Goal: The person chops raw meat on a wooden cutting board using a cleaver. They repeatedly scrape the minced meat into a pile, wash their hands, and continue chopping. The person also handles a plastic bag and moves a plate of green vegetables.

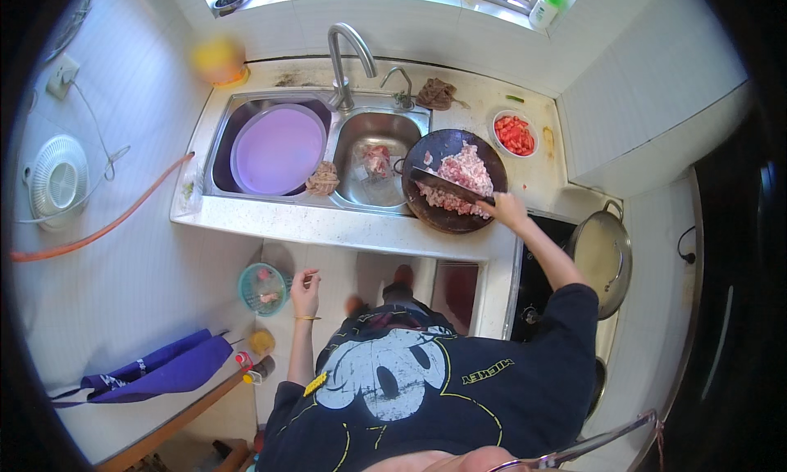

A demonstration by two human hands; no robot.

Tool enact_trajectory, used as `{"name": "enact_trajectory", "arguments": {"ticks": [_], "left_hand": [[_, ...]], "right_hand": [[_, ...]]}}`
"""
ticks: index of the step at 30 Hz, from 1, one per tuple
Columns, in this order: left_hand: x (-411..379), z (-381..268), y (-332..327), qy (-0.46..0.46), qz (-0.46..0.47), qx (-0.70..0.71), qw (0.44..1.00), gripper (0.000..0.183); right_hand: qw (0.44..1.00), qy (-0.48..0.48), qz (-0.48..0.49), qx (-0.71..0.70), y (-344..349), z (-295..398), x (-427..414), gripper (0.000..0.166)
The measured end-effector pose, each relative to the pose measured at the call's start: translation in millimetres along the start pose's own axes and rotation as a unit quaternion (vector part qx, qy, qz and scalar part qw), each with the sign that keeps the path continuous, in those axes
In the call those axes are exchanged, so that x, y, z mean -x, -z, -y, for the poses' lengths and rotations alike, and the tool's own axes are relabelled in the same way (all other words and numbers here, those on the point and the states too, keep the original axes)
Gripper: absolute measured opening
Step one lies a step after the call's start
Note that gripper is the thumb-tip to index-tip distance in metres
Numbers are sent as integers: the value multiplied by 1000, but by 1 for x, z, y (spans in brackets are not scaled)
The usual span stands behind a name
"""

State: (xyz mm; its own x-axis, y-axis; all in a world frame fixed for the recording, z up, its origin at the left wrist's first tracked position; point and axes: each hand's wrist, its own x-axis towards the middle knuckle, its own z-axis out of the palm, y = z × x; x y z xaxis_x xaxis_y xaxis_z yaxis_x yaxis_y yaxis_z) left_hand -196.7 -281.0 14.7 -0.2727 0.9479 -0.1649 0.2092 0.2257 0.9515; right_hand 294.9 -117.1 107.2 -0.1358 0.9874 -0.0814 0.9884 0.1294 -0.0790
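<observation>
My right hand (505,211) grips the handle of a cleaver (452,186). Its dark blade lies across the chopped raw meat (464,168) in a round dark board or shallow pan (439,219), at the counter edge right of the sink. My left hand (306,284) hangs away from the counter, over the floor beside a teal waste basket (246,293). Its fingers are bent near a small thin thing, and whether they hold it cannot be told. In the right sink basin (397,131) lies a piece of raw meat (376,160) on clear plastic.
A purple basin (280,149) fills the left sink bowl. Beyond the meat stands a white bowl of cut red pieces (515,134). Crumpled brown cloths (438,94) lie by the sink. A lidded pan (599,260) sits at the stove (541,269) on the right. An orange hose (117,222) crosses the left wall.
</observation>
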Motion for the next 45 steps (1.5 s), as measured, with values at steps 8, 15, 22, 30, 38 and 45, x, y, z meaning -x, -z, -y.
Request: {"name": "enact_trajectory", "arguments": {"ticks": [8, 15, 22, 30, 38, 45], "left_hand": [[2, 7, 6, -9, 4, -11, 1000, 12], [-6, 1, 7, -20, -6, -17, 1000, 11], [-8, 0, 7, -17, 10, -12, 1000, 12], [-12, 6, 6, -12, 17, -11, 1000, 14], [-16, -1, 2, -17, 21, -8, 1000, 12], [-12, -2, 6, -17, 19, -30, 999, 12]], "right_hand": [[999, -28, 0, -27, -12, 2, 12, 61], [998, -35, -45, -39, -5, 17, 7, 60], [994, -34, -60, -87, 3, 16, 1, 59], [997, -56, -34, -45, 5, 14, -11, 61], [995, -70, -41, -66, -4, 6, -18, 59], [994, -64, -32, -80, 26, 5, -31, 60]]}}
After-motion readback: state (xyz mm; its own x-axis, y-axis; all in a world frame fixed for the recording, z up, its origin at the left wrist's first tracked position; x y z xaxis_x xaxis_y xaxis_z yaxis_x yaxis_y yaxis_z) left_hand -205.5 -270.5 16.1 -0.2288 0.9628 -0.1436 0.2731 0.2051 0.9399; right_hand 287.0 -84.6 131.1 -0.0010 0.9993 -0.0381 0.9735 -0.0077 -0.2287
